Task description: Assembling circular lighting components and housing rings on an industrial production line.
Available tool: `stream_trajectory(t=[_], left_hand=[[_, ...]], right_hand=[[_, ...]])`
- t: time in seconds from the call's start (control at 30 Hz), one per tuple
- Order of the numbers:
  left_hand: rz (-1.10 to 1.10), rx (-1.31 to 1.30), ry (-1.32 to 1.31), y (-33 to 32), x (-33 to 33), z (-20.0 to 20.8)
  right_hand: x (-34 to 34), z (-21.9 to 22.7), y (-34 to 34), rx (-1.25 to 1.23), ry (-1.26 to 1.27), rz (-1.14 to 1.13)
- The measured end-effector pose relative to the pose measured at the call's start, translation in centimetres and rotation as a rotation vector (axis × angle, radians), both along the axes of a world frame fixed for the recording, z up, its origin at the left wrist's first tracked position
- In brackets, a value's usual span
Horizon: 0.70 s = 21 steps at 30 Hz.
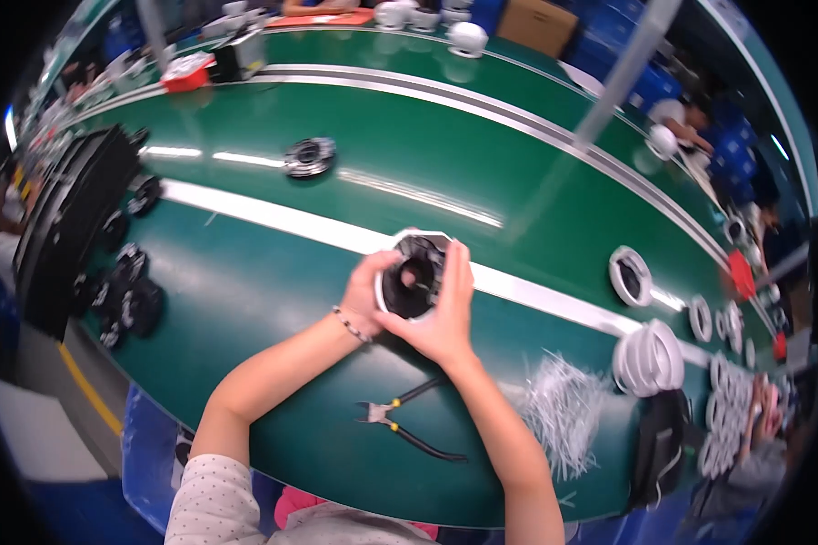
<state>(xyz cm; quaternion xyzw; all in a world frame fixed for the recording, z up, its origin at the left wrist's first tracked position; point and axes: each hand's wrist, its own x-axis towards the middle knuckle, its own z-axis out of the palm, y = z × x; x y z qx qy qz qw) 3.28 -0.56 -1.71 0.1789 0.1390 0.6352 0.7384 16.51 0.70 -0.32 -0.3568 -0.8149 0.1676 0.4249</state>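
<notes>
Above the middle of the green table I hold a round white-rimmed housing (pixel 404 299) with a dark hollow inside. My left hand (pixel 363 290) grips its left side, and my right hand (pixel 452 307) wraps the right side with fingers stretched along the rim. Something pale shows inside the hollow; I cannot make out what. Just below my hands lies a pair of cutting pliers (pixel 379 411) with spread black and yellow handles, its jaws toward the left. My right forearm passes beside the end of one handle.
A heap of thin clear strips (pixel 563 414) lies right of my right forearm, beside stacked white rings (pixel 649 360) and a black bag (pixel 656 447). Another white ring (pixel 630 276) and a black disc-shaped part (pixel 309 157) lie farther away. Black parts (pixel 140 305) and a black rack (pixel 74 222) stand left.
</notes>
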Motion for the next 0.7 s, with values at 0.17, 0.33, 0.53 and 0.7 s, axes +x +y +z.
stream_trajectory(t=[0.17,0.33,0.53,0.7], left_hand=[[0.182,-0.100,0.131,5.9,2.9,0.3],[0.441,-0.245,0.032,14.7,5.5,-3.6],[0.621,-0.258,0.432,18.1,8.7,-4.3],[0.823,-0.040,0.983,17.1,5.1,-2.6]], right_hand=[[2.1,0.3,3.0,-0.134,-0.014,-0.108],[13.8,6.6,1.7,0.218,-0.127,-0.262],[27.4,9.3,1.4,0.188,-0.619,-0.833],[29.9,7.4,2.3,-0.021,-0.581,-0.865]])
